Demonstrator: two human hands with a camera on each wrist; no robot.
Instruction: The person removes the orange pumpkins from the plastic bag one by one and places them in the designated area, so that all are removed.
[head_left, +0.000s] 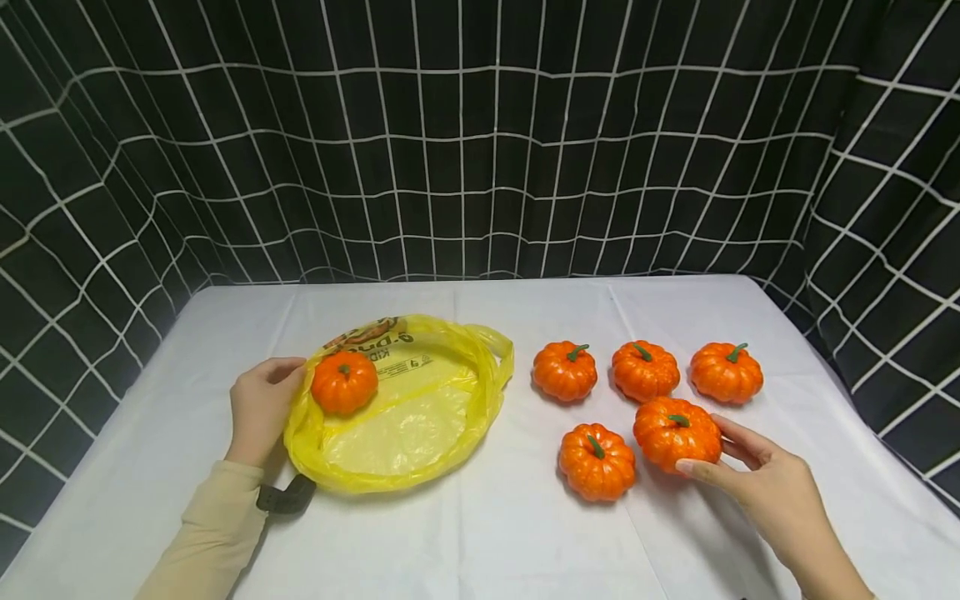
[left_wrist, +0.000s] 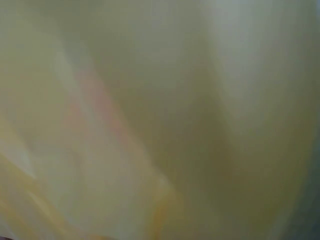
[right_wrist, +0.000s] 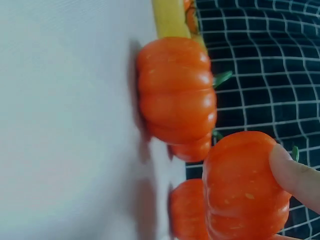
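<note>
My right hand (head_left: 772,483) grips a small orange pumpkin (head_left: 677,435) with a green stem, thumb on the near side and fingers behind. The right wrist view shows this pumpkin (right_wrist: 245,187) lifted off the white cloth, thumb (right_wrist: 295,175) pressed on it. At the left, a yellow plastic bag (head_left: 480,433) lies with its mouth spread wide, one pumpkin (head_left: 343,383) inside near its left rim. My left hand (head_left: 258,408) holds that left rim, fingertips partly hidden by the plastic. Blurred yellow plastic (left_wrist: 150,125) fills the left wrist view.
Three pumpkins stand in a back row: a left one (head_left: 565,372), a middle one (head_left: 645,371) and a right one (head_left: 726,372). Another pumpkin (head_left: 597,462) sits in front, left of the held one. A black cloth with white grid lines (head_left: 480,150) hangs behind the white-covered table (head_left: 510,542).
</note>
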